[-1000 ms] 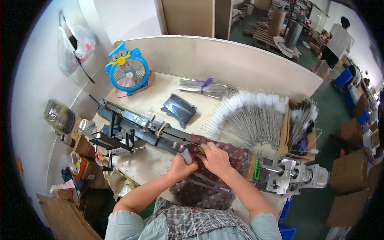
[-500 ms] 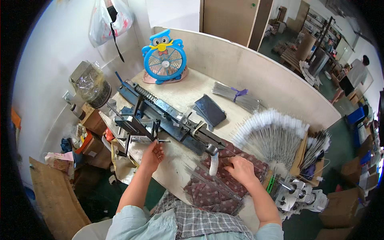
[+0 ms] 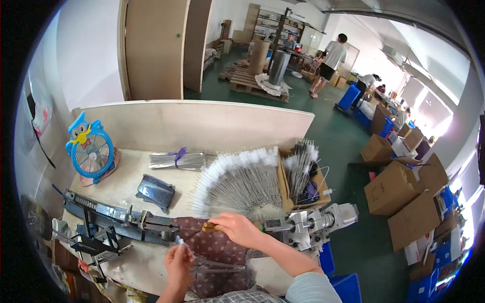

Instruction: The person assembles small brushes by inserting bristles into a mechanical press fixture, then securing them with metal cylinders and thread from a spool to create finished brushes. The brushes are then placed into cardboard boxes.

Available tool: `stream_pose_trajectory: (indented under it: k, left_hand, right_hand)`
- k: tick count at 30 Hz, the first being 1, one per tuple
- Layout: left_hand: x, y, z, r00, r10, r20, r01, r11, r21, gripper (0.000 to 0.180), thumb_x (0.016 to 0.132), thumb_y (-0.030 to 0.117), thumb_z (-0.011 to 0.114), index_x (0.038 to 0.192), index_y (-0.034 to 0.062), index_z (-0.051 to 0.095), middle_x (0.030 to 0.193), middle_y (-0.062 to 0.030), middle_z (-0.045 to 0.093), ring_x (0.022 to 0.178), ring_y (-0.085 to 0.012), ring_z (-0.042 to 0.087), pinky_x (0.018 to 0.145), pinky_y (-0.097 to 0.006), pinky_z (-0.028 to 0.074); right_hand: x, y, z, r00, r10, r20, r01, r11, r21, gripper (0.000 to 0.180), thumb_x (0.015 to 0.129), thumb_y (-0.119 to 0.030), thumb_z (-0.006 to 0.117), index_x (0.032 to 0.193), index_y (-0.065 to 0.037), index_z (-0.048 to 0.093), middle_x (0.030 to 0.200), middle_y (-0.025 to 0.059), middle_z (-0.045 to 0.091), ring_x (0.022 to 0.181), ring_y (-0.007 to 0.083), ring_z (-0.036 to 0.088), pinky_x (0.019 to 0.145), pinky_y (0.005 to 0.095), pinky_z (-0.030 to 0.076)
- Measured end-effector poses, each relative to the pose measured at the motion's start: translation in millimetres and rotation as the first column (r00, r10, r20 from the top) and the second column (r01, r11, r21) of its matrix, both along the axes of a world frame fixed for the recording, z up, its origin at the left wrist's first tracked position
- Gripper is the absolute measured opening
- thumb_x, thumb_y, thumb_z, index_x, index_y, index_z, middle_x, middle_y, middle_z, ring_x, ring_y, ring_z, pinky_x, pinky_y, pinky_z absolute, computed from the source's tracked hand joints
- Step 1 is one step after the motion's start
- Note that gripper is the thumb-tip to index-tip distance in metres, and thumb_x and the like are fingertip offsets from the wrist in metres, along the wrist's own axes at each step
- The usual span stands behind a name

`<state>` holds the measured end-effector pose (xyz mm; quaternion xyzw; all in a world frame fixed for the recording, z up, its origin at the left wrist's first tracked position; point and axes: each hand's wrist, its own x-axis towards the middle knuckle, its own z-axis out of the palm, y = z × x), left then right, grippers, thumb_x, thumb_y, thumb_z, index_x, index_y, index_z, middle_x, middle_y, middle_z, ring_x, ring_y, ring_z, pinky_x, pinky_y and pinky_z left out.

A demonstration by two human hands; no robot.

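My right hand [image 3: 238, 230] is closed on a small yellow-brown block [image 3: 209, 227], above a brown dotted cloth [image 3: 217, 247]. A thin wire seems to run from the block toward the end of the long metal bench device [image 3: 151, 222]. Lower and to the left, my left hand [image 3: 178, 260] pinches a small whitish piece [image 3: 180, 241] just off that device's end. Its exact kind is too small to make out. Several thin metal rods [image 3: 220, 263] lie across the cloth below my right hand.
White-tipped wire brushes [image 3: 242, 182] fan out at the back. Beside them stands a carton of more brushes [image 3: 303, 177]. A metal clamp-like machine [image 3: 313, 224] sits at the right. A blue fan [image 3: 92, 156], tied wires [image 3: 177, 159] and a dark packet [image 3: 155, 192] occupy the left half.
The view has swung right. My left hand has left the rod by the black frame and come to the device's end. My right hand now shows a yellow-brown block in its fingers.
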<state>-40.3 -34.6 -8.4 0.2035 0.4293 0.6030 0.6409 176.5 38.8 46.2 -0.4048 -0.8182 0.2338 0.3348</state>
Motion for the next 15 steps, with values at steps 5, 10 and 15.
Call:
stream_pose_trajectory:
  k: [5,10,15]
  left_hand:
    - [48,34,-9,0.991,-0.074,-0.115,0.088,0.989,0.118,0.014,0.093,0.016,0.054,0.089,0.0026,0.059,0.074,-0.0055,0.060,0.058,-0.0087,0.050,0.052,-0.022,0.040]
    - [60,35,-8,0.968,-0.125,-0.218,0.159,0.977,0.144,0.016,0.093,0.015,0.054,0.088,0.0014,0.059,0.073,-0.0039,0.059,0.059,-0.0081,0.050,0.053,-0.022,0.040]
    - [71,39,-12,0.951,-0.132,-0.279,0.194,0.959,0.208,0.015,0.093,0.015,0.055,0.089,0.0011,0.060,0.076,-0.0030,0.061,0.061,-0.0074,0.050,0.054,-0.021,0.040]
  right_hand:
    - [17,-4,3,0.998,-0.010,0.066,0.024,0.976,-0.216,0.025,0.086,-0.019,0.058,0.107,-0.006,0.063,0.086,0.0101,0.062,0.080,0.0275,0.060,0.070,0.0357,0.047]
    - [34,-9,-7,0.997,-0.078,-0.012,0.074,0.973,-0.219,0.023,0.086,-0.020,0.059,0.105,-0.008,0.064,0.088,0.0086,0.063,0.082,0.0270,0.060,0.071,0.0355,0.047]
    - [39,-8,-7,0.999,-0.044,0.000,0.044,0.986,-0.161,0.024,0.084,-0.019,0.062,0.105,-0.008,0.064,0.089,0.0078,0.064,0.084,0.0260,0.060,0.073,0.0351,0.047]
